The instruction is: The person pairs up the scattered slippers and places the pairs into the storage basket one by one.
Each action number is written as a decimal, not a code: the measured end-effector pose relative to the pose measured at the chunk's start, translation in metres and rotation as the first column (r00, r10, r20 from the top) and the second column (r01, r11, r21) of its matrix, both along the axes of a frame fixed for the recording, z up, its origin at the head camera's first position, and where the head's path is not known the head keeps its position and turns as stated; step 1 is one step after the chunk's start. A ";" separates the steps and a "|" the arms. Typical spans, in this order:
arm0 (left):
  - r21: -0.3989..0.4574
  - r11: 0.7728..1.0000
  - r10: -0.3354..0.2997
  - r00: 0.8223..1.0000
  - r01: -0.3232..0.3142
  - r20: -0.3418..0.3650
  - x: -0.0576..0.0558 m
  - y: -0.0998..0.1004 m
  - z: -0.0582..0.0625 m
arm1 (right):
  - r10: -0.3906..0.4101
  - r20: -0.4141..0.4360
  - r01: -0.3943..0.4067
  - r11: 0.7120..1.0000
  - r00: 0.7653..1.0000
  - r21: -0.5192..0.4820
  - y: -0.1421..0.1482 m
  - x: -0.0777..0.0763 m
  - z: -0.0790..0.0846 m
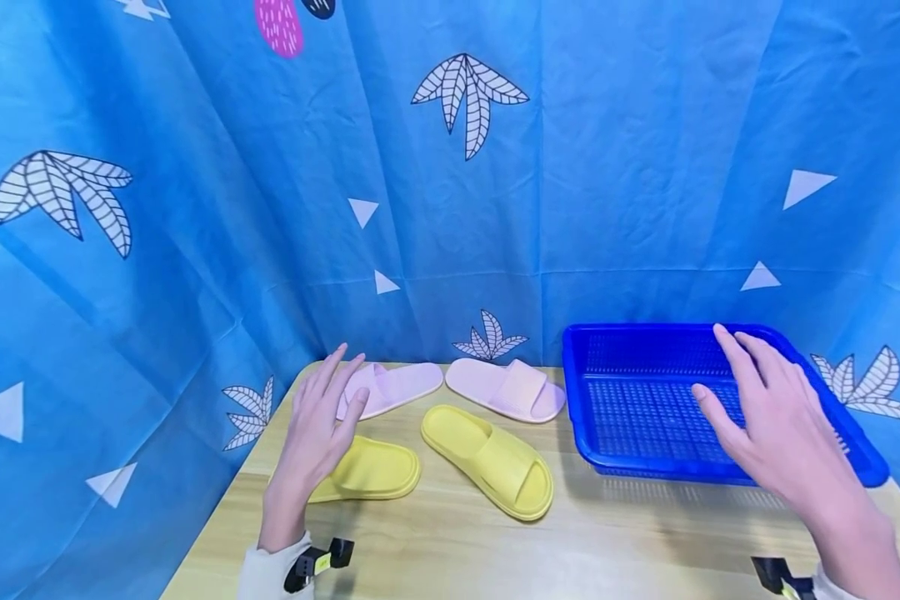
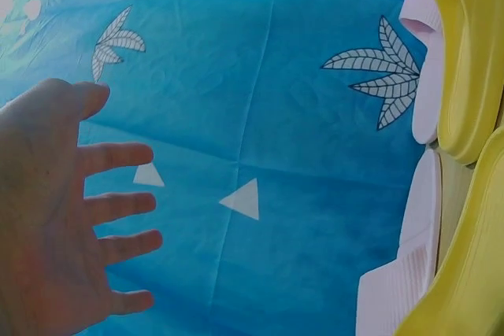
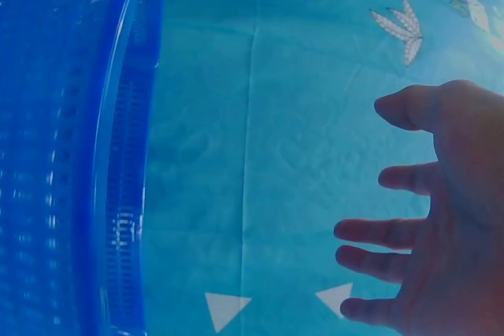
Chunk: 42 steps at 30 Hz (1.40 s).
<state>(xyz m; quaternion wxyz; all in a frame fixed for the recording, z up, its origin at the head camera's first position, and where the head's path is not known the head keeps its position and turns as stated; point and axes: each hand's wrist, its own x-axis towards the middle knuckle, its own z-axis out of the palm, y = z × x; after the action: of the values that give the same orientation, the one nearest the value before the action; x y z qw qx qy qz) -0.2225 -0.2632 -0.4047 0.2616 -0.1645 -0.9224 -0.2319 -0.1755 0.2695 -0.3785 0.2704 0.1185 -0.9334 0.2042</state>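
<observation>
One yellow slide slipper [image 1: 378,471] lay on the wooden table [image 1: 450,554], down below the left hand [image 1: 317,429], which hid part of it. The other yellow slide slipper [image 1: 513,479] lay to the right of the left hand, with its open toe end turned toward the person. Just past the left hand was a pale pink slide slipper [image 1: 408,383], and the fingers hid a bit of it. A second pale pink slide slipper [image 1: 480,383] lay farther to the right, between the two hands, near the basket. The blue plastic basket [image 1: 637,417], full of little holes, sat under the right hand [image 1: 780,421].

The left hand was wide open, up in the air, with its fingers apart and nothing in it. The right hand was wide open too. Its thumb stuck out to the side, and it held nothing.

By the left wrist there was a light sleeve [image 1: 258,575] and a small black piece [image 1: 341,552]. Behind everything, past both hands, hung a big blue cloth [image 1: 622,183]. It had white leaves [image 1: 477,112] with dark lines and white triangles [image 1: 805,187] on it.
</observation>
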 end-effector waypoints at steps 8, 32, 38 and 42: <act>0.086 0.995 -0.040 0.999 0.041 -0.018 0.006 -0.006 -0.005 | 0.021 -0.037 -0.024 0.998 0.999 -0.064 -0.013 0.003 0.000; 0.186 0.978 -0.095 0.995 0.091 0.009 0.016 -0.029 -0.002 | 0.101 -0.149 -0.136 0.961 0.984 -0.241 -0.051 0.009 -0.012; 0.152 0.986 -0.079 0.997 0.076 0.016 0.017 -0.034 -0.001 | 0.123 -0.123 -0.151 0.956 0.985 -0.251 -0.062 0.009 -0.014; 0.145 0.986 -0.090 0.995 0.083 0.044 0.016 -0.037 -0.003 | 0.130 -0.101 -0.152 0.956 0.986 -0.250 -0.069 0.009 -0.016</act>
<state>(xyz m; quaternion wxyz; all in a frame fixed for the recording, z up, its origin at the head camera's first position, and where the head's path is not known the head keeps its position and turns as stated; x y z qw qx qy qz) -0.2066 -0.3007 -0.4077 0.2393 -0.1794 -0.9016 -0.3125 -0.1664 0.2009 -0.3946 0.3068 0.1570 -0.8761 0.3371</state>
